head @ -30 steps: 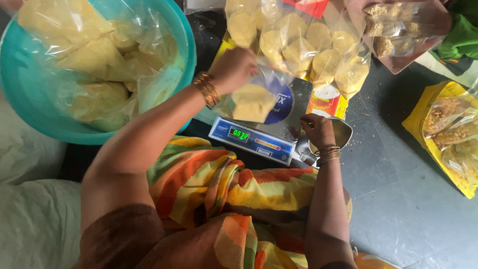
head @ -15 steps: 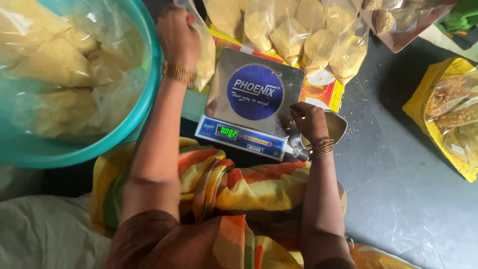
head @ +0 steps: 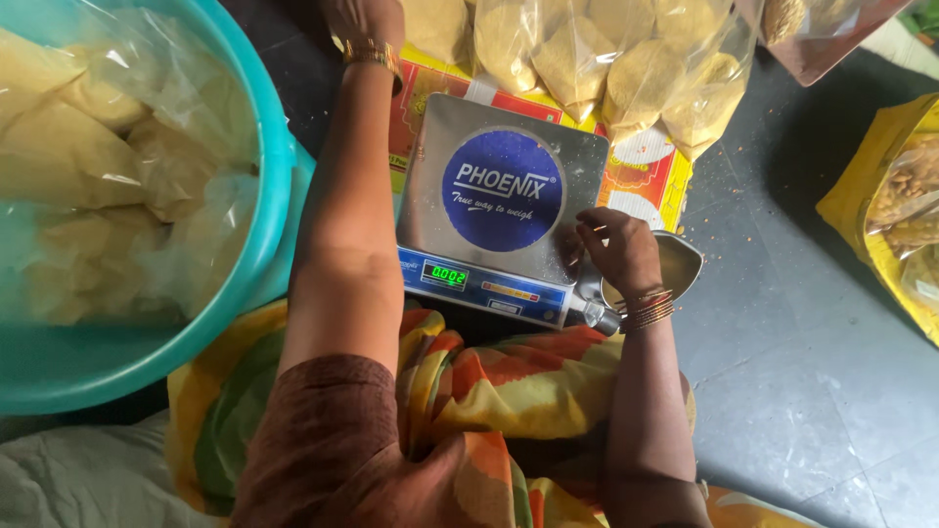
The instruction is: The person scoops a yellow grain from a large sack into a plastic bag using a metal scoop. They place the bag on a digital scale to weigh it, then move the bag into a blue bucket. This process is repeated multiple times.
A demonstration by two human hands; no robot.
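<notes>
A digital weighing scale (head: 469,147) with a steel platform and a round blue sticker stands on the floor in front of me, with nothing on its platform. Its green display (head: 448,276) is lit. My left hand (head: 364,18) reaches past the scale's far left corner to the top edge of the view, beside the yellow flour packets (head: 606,59). It is mostly cut off, so its grip is hidden. My right hand (head: 618,252) rests at the scale's near right corner, closed on a steel scoop (head: 679,264).
A teal basin (head: 279,166) at the left holds clear bags of yellow flour (head: 88,166). A red and yellow pack (head: 650,181) lies under the scale's far edge. A yellow bag of snacks (head: 900,215) sits at the right on the grey floor (head: 782,391).
My left hand lifted a filled packet off the scale and carried it away to the far left, out past the top edge. The display dropped to a low reading. The right hand stayed put.
</notes>
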